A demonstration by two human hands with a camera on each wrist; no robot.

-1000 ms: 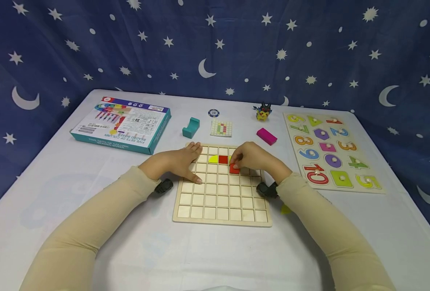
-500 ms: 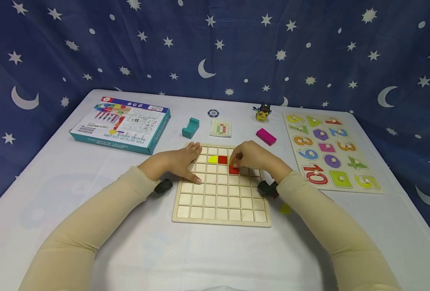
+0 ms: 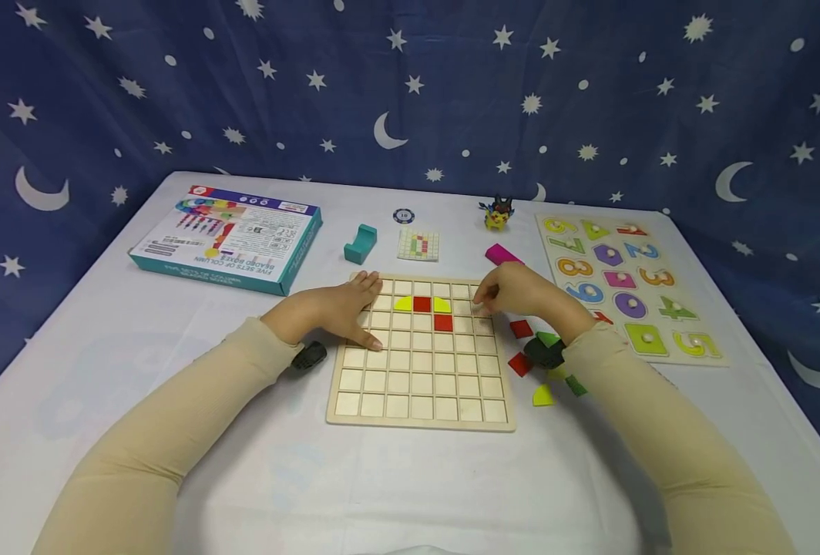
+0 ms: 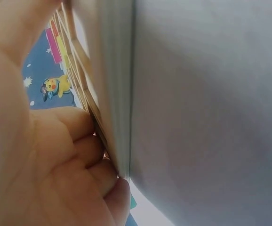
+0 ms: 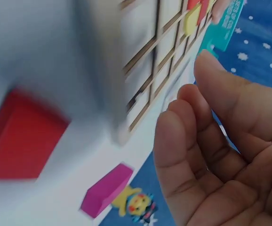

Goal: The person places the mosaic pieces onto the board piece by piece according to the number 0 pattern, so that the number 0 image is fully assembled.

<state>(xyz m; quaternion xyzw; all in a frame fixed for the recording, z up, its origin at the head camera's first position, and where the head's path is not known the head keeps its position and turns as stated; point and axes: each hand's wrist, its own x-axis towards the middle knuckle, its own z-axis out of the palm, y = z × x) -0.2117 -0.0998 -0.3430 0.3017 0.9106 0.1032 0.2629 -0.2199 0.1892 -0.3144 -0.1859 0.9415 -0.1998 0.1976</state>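
Note:
A wooden grid board [image 3: 411, 405] lies on the table. In its upper part sit a yellow quarter-circle tile [image 3: 402, 304], a red square tile [image 3: 421, 304], another yellow quarter-circle tile [image 3: 441, 305] and, below that one, a second red square tile [image 3: 443, 323]. My left hand [image 3: 344, 310] rests on the board's left edge, thumb spread from the fingers. Over the upper right edge hovers my right hand [image 3: 521, 293], its fingers loosely bent; the right wrist view shows nothing between thumb and fingers. Loose red tiles [image 3: 520, 364], green tiles [image 3: 576, 385] and yellow tiles [image 3: 543, 396] lie right of the board, partly hidden by the right wrist.
Behind the board are a small pattern card [image 3: 418, 245], a teal block [image 3: 361, 243], a chip [image 3: 404, 216], a yellow figurine [image 3: 496, 213] and a magenta block [image 5: 107, 189]. A flat box [image 3: 230, 235] stands left, a number puzzle board [image 3: 649, 308] right.
My right hand has let go of the lower red square tile, which lies in its cell, and has moved right to the board's edge. The left hand stays in place.

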